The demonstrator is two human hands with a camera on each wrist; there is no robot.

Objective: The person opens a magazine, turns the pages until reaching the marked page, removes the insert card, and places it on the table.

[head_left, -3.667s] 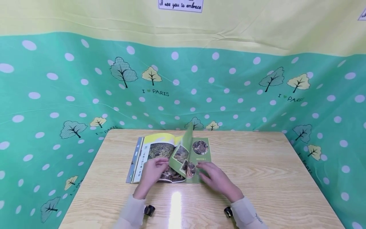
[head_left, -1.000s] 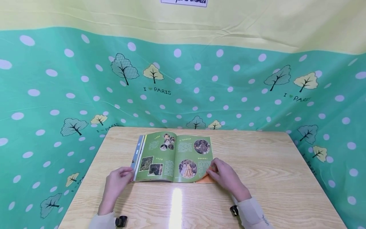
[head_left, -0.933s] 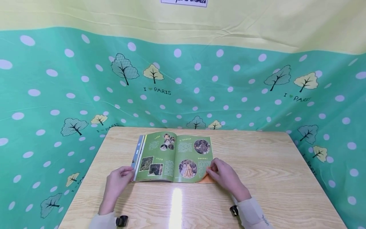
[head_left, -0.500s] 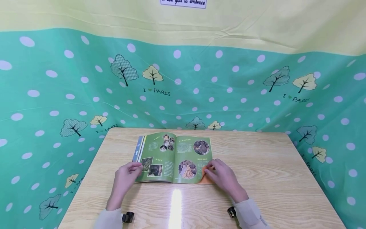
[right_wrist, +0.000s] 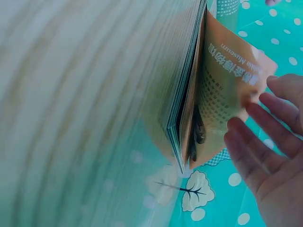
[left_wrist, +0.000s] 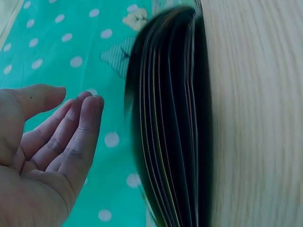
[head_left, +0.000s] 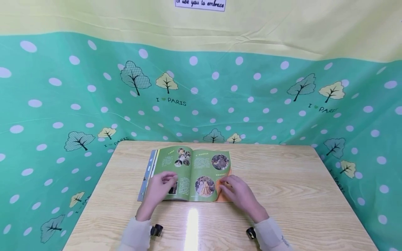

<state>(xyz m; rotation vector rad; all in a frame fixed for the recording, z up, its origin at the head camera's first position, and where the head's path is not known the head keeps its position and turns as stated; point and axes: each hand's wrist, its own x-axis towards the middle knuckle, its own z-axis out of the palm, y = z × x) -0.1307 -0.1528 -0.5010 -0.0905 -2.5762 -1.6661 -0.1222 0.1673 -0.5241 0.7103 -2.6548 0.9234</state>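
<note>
At ten o'clock from the right hand (head_left: pixel 242 196), the lifted page (right_wrist: pixel 222 90) is being touched by unclenched fingers; nothing is being grasped by the left hand (head_left: pixel 157 189), at nine.

Gap between hands (head_left: pixel 159 188) (head_left: pixel 241 196) above book (head_left: pixel 196 170)

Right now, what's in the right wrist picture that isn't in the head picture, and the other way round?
Only the right wrist view shows the lettering on the orange page. Only the head view shows the big round photos and the sign up high. Both show the book, the right hand's fingers, the dotted cloth and the table.
</note>
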